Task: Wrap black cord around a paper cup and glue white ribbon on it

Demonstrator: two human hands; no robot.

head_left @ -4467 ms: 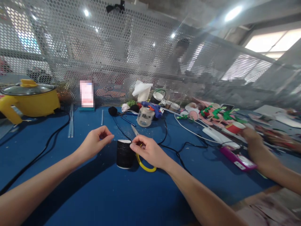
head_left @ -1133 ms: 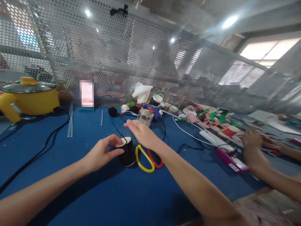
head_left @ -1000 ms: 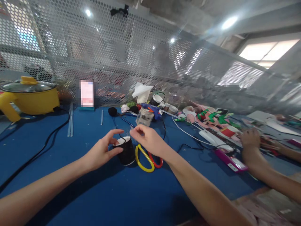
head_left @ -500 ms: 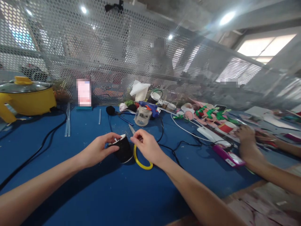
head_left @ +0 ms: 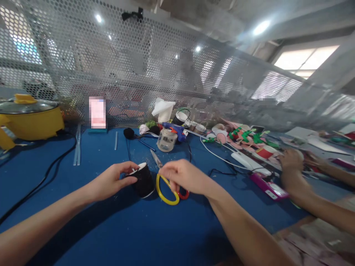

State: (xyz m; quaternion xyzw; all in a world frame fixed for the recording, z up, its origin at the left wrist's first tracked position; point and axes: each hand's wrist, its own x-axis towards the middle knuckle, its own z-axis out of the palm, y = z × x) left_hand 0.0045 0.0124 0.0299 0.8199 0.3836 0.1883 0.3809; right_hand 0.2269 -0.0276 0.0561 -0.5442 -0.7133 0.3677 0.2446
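The left hand [head_left: 112, 181] curls around a black spool [head_left: 142, 180], thumb and fingertips closed on its white upper rim, so the spool tilts away from the palm on the blue table [head_left: 91, 225]. The right hand [head_left: 185, 177] rests just beyond the spool on a pair of scissors [head_left: 165, 184]; its fingers are loosely bent over the handles, with the yellow loop showing below the knuckles and a red loop peeking out under the palm. The blades point away from the fingertips toward a small glass jar [head_left: 165, 139]. Whether a finger is actually through a loop is unclear, as the hand hides it.

To handle this well, the left grip should keep the spool steady against the table rather than letting it roll toward the scissors. The right fingers need a proper seat in both loops before lifting, with the blades kept pointing away from the left thumb. A co-worker's hand [head_left: 291, 164] works well apart, past a pink phone [head_left: 266, 187].
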